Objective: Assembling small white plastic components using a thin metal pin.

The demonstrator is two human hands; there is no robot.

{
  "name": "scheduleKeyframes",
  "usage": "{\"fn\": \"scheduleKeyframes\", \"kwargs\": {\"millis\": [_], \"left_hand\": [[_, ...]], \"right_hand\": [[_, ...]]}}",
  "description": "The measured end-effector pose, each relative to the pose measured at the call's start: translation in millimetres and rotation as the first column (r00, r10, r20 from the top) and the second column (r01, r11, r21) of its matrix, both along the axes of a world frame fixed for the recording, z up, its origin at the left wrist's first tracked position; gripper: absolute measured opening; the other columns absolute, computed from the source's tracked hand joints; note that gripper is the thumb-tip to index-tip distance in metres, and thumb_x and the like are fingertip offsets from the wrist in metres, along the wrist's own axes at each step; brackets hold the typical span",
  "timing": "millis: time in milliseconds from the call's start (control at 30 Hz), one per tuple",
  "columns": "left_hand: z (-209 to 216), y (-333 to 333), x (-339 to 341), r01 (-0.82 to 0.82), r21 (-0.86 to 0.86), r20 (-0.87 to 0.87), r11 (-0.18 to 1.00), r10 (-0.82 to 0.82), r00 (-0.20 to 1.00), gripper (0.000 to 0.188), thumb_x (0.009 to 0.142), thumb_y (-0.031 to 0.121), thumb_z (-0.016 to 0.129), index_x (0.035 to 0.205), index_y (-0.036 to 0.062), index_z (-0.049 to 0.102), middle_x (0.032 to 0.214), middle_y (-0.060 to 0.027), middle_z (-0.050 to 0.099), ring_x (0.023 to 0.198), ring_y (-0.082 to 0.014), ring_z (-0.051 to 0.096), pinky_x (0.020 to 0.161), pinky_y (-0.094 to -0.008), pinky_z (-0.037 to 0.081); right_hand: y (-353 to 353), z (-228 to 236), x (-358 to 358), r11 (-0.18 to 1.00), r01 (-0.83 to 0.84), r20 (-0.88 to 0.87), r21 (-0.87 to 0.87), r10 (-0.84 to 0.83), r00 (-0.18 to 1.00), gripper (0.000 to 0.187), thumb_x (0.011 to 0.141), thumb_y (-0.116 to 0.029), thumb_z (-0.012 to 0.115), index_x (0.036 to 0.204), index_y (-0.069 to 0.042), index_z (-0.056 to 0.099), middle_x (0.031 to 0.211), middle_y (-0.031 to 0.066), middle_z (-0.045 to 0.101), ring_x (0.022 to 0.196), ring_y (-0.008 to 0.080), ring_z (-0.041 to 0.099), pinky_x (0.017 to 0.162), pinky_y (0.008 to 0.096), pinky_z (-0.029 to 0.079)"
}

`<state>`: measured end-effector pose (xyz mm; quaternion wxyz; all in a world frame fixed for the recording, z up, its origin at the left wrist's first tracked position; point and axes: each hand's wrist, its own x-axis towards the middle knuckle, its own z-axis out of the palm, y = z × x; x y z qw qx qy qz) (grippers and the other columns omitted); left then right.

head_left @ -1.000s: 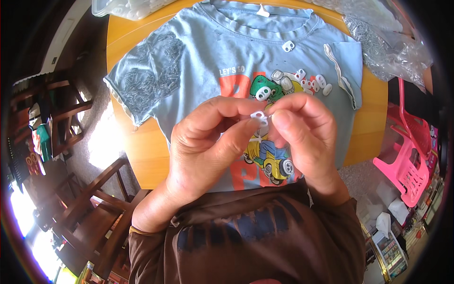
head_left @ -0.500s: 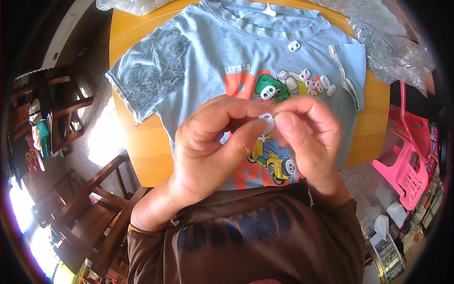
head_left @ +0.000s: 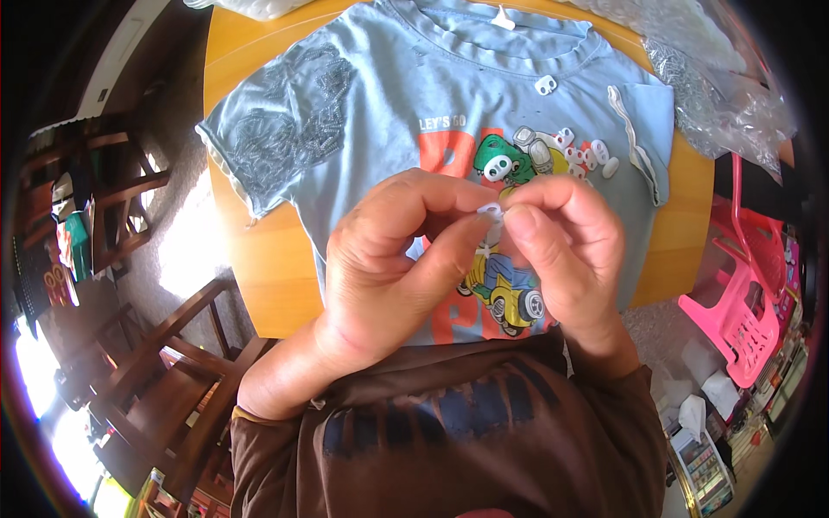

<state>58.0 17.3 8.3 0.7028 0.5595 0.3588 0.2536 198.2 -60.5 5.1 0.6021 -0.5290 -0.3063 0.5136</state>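
Above a light blue T-shirt (head_left: pixel 380 112) spread on a table, both of my hands meet at a small white plastic piece (head_left: pixel 491 210) with a hole, like a cord lock part. My left hand (head_left: pixel 389 259) pinches it between thumb and index finger. Against its right side, my right hand (head_left: pixel 566 246) has thumb and index finger pressed together; what is between them is hidden. Several similar white pieces (head_left: pixel 597 154) lie beyond my right hand. One two-hole piece (head_left: pixel 498 167) sits on the green print, and another white piece (head_left: pixel 545 85) lies near the collar.
Many tiny grey, coil-like parts (head_left: pixel 298 112) are spread over the left sleeve. A clear plastic bag (head_left: pixel 712 95) of similar parts rests at the table's (head_left: pixel 268 285) far right. A pink plastic chair (head_left: pixel 738 311) stands to the right, wooden chairs (head_left: pixel 173 388) to the left.
The view has shifted slightly, so the shirt appears a little further right. My hands keep their pinch, and the white piece is tilted a little differently between the fingertips.
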Motion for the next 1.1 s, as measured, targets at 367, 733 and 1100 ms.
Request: {"fn": "scheduleKeyframes", "kwargs": {"millis": [367, 733, 1100], "left_hand": [[-2, -2, 3, -0.029, 0.172, -0.057, 0.985, 0.039, 0.998, 0.017, 0.071, -0.008, 0.063, 0.085, 0.0007, 0.060, 0.077, -0.0056, 0.060, 0.065, -0.0144, 0.057, 0.056, -0.0235, 0.046], [-5, -1, -5, 0.028, -0.090, 0.159, 0.996, -0.013, 0.987, 0.015, 0.084, -0.001, 0.055, 0.098, -0.0023, 0.056, 0.087, -0.0041, 0.059, 0.069, -0.0078, 0.053, 0.063, -0.0195, 0.045], [-2, 2, -8, 0.070, -0.338, 0.237, 0.939, 0.013, 0.971, 0.019, 0.084, -0.001, 0.054, 0.103, -0.0027, 0.053, 0.086, -0.0053, 0.059, 0.067, -0.0063, 0.053, 0.061, -0.0180, 0.045]], "right_hand": [[0, -5, -3, 0.998, 0.035, 0.147, 0.043, -0.041, 0.988, 0.004, 0.083, 0.001, 0.056, 0.086, 0.002, 0.057, 0.074, 0.0022, 0.058, 0.064, 0.0031, 0.049, 0.055, 0.0174, 0.039], [6, -11, 6, 0.954, -0.076, 0.582, 0.290, -0.113, 0.805, 0.017, 0.072, 0.006, 0.063, 0.088, 0.002, 0.060, 0.074, 0.0091, 0.061, 0.060, 0.0162, 0.057, 0.053, 0.0245, 0.044], [7, -9, 2, 0.952, -0.057, 0.588, 0.300, -0.137, 0.797, 0.019, 0.070, 0.008, 0.064, 0.086, 0.001, 0.060, 0.071, 0.0080, 0.059, 0.058, 0.0149, 0.056, 0.050, 0.0237, 0.043]]}}
